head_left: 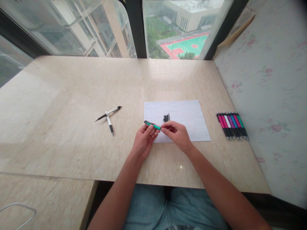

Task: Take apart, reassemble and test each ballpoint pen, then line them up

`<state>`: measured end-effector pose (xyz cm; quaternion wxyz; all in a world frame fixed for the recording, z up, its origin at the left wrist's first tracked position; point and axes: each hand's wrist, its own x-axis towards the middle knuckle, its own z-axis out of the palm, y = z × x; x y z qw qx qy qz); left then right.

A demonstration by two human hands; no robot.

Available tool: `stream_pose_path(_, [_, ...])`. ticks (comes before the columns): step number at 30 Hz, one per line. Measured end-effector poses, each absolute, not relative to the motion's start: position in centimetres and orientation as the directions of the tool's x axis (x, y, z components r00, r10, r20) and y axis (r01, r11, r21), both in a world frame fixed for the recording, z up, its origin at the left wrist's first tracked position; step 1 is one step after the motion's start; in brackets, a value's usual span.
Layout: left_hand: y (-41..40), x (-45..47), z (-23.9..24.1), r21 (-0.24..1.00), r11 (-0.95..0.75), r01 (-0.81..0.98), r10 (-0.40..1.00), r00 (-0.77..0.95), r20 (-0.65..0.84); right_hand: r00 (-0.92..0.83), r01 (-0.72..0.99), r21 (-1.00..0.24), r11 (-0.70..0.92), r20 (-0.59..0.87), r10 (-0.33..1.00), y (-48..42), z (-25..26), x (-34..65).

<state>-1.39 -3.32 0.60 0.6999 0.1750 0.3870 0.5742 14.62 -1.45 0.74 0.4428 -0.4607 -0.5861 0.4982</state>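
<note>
My left hand (144, 139) and my right hand (176, 134) meet over the near edge of a white sheet of paper (189, 116) covered in faint handwriting. Between them they grip a green pen (152, 124) with a black end; the left fingers pinch its middle and the right fingertips close on its right end. Small black pen parts (166, 118) lie on the paper just beyond my fingers.
A row of several pens (231, 125) in pink, purple, blue and green lies at the right, beside a floral wall. Two white-and-black pens (109, 116) lie crossed at centre-left on the marble table (72, 95). Windows run along the far edge. A white cable (16, 207) is at the lower left.
</note>
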Motion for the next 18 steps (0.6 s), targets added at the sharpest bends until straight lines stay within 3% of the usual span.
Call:
stream_pose_path(4, [-3.0,-1.6,1.0,0.572,0.263,-0.777,0.911,0.005,-0.413,-0.08,0.396,-0.892,0.217,0.201,0.976,-0.7,0.8,15.9])
stream_pose_path(6, [-2.9,-1.8,1.3,0.482,0.252,-0.839,0.884,-0.003,-0.468,-0.062,0.596,-0.766,0.241,0.255,0.965,-0.5,0.7,16.5])
stream_pose_path(9, [-2.8,-1.9,1.6,0.411,0.247,-0.878,0.864,0.007,-0.503,-0.073,0.798,-0.572,0.189,0.22,0.973,-0.6,0.6,16.9])
stream_pose_path(18, [-2.9,-1.8,1.3,0.445,0.255,-0.859,0.883,0.02,-0.468,-0.022,0.976,-0.216,0.037,0.072,0.997,-1.1,1.0,17.0])
